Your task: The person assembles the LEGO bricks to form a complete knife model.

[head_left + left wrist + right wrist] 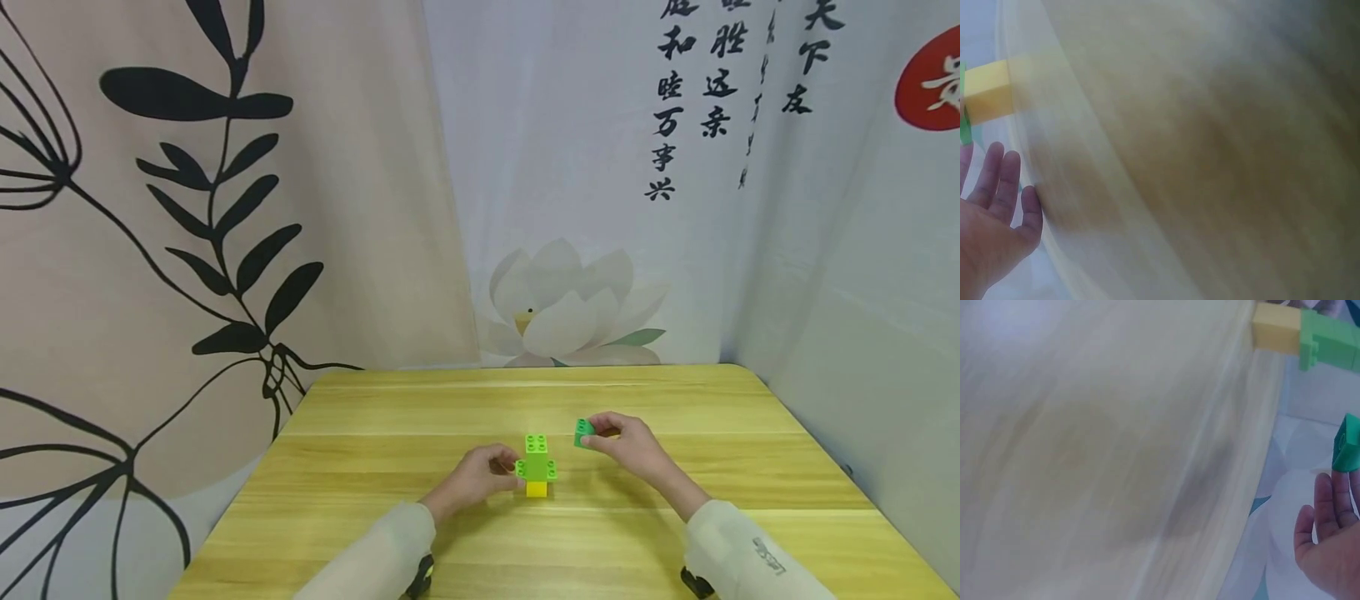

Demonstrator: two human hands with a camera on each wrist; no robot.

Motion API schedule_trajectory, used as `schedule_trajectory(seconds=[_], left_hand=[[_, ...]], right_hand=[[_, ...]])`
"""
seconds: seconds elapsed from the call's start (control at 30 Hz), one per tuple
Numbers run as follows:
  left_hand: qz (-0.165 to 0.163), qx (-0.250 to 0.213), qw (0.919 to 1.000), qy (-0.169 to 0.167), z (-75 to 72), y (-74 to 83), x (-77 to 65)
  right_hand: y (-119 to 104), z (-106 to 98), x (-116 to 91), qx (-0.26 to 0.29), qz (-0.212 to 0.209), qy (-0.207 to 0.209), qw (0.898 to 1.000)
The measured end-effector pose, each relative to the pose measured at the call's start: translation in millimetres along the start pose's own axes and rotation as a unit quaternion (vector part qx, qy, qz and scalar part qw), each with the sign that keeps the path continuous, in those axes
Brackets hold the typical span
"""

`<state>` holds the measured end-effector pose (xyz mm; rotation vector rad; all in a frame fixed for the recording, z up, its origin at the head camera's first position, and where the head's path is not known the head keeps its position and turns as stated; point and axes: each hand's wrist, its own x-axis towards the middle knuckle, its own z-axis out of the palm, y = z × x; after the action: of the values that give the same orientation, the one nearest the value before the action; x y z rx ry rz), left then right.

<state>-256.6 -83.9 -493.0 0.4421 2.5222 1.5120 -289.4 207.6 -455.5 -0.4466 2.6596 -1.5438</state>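
Observation:
A small stack of toy building bricks stands upright on the table, with a yellow brick [536, 489] at the bottom and light green bricks [536, 458] above it. One light green piece sticks out to both sides. My left hand [482, 477] pinches the left end of that piece between thumb and index finger. To the right of the stack and above the table, my right hand [632, 443] holds a darker green brick [581, 428] by its fingertips. In the right wrist view, this green brick [1349, 442] is tilted, apart from the stack.
The wooden table [360, 483] extends on all sides of the stack. Its far edge meets a printed curtain [375, 208] with leaf drawings and writing. Another curtain panel [847, 275] hangs along the right side.

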Motion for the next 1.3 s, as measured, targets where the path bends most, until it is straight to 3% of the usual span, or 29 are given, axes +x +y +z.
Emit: schedule_trajectory(seconds=[0.37, 0.77, 1.3], left_hand=[[-0.001, 0.014, 0.9999, 0.003, 0.8, -1.3, 1.1], [0.006, 0.018, 0.9998, 0.004, -1.2, -0.1, 1.0], [0.009, 0.01, 0.9999, 0.003, -1.2, -0.1, 0.1]], right_hand=[[-26.4, 11.5, 3.1, 0.014, -0.016, -0.007, 1.0], [-49.9, 30.2, 8.6, 0.008, -0.071, -0.034, 0.997], [-54.3, 39.9, 8.5, -0.011, -0.095, -0.067, 0.993]])
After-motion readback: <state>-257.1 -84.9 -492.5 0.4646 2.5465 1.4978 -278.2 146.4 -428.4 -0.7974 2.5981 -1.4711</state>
